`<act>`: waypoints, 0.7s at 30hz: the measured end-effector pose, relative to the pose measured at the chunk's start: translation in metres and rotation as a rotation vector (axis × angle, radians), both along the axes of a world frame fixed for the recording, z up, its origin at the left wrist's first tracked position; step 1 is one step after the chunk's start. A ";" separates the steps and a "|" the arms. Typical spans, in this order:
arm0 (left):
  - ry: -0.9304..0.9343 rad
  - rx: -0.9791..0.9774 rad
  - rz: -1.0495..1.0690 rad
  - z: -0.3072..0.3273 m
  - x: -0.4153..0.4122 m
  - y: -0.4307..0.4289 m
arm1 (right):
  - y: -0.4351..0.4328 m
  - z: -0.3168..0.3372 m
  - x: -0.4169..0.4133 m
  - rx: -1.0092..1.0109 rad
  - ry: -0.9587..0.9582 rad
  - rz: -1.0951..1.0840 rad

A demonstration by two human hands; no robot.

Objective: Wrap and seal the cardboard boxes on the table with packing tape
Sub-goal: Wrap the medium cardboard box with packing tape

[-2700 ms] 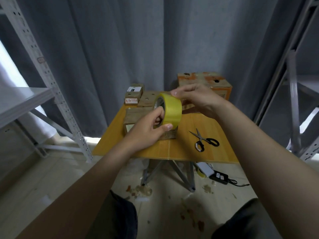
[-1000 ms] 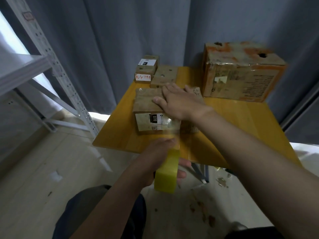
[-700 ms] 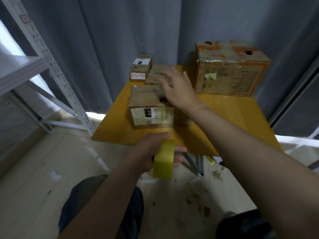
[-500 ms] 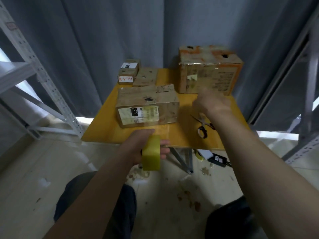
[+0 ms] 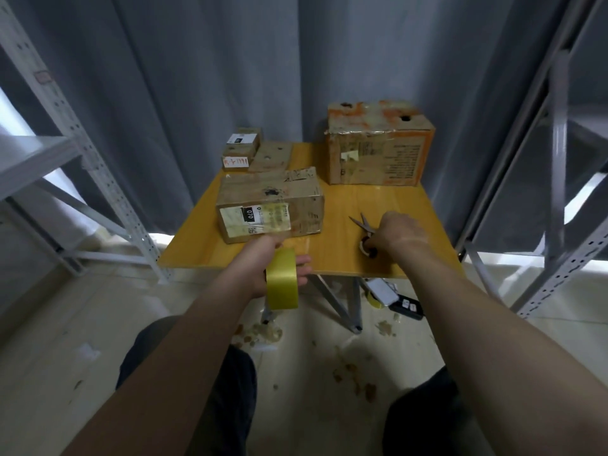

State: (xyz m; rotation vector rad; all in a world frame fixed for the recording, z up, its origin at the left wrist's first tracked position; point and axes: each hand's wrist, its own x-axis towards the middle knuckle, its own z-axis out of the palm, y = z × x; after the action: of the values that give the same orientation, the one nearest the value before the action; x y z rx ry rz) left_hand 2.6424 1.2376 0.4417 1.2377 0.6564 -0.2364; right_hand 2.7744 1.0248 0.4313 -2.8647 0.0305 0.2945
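Several cardboard boxes stand on the yellow table. At the far left, beside the table, a grey metal shelf rises in front of the curtain. On the back left corner of the table are small boxes, one with red writing on a white label, and just beside them lies a flat box. In front of these stands the middle box, with a white label on its front face and a small dark hole in its top. A yellowish strip of tape lies over the front face and goes down toward the left hand. This hand is at the near edge of the table, below the middle box, and its fingers are curled around the tape roll, which is yellow and is held on edge in the air. To the right, at the back, is the large box with orange marks and two holes on top. The scissors lie on the table in front of it, blades pointing away. The right hand covers their handles with curled fingers and grips them. At the far right is another metal rack.
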 end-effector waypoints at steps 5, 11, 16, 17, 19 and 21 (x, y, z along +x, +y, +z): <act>-0.007 -0.033 0.003 -0.001 0.002 0.000 | -0.010 0.004 0.012 0.438 0.080 -0.169; -0.025 -0.051 0.006 -0.005 -0.001 0.002 | -0.006 0.038 0.008 1.141 0.567 0.312; -0.039 -0.028 0.035 -0.006 -0.004 0.009 | 0.010 0.076 -0.005 0.478 0.926 0.592; -0.041 -0.024 0.034 -0.005 -0.004 0.010 | 0.014 0.081 -0.005 0.409 0.870 0.556; -0.038 -0.009 0.016 -0.003 -0.005 0.013 | 0.020 0.085 -0.002 0.321 0.805 0.498; -0.033 0.007 -0.004 -0.002 -0.005 0.015 | 0.027 0.085 0.000 0.291 0.805 0.480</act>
State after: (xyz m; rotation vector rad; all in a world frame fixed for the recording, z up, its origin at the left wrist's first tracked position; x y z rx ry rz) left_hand 2.6370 1.2523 0.4394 1.2468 0.6269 -0.2166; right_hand 2.7742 1.0519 0.5163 -2.2470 -0.5010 1.3853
